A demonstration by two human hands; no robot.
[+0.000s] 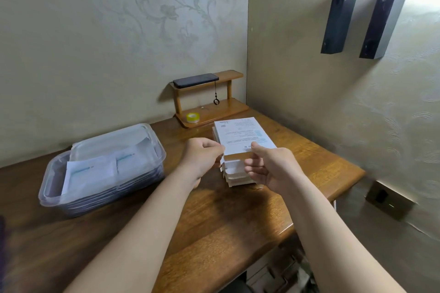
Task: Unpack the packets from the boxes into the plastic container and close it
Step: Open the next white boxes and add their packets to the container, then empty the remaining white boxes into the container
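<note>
Both hands grip the top white box point(242, 134) of a stack on the wooden surface point(214, 221): the left hand point(204, 158) pinches its near-left corner, the right hand point(266, 164) its near edge. The plastic container point(102, 169) with packets point(91, 171) stands well to the left, its lid point(112, 140) lying loose inside.

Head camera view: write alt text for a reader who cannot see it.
Two bare hands, the left hand and right hand, grip the near end of the top white box on a stack of boxes on a wooden table. To the left sits a clear plastic container holding white packets, its lid resting loosely across it.
</note>
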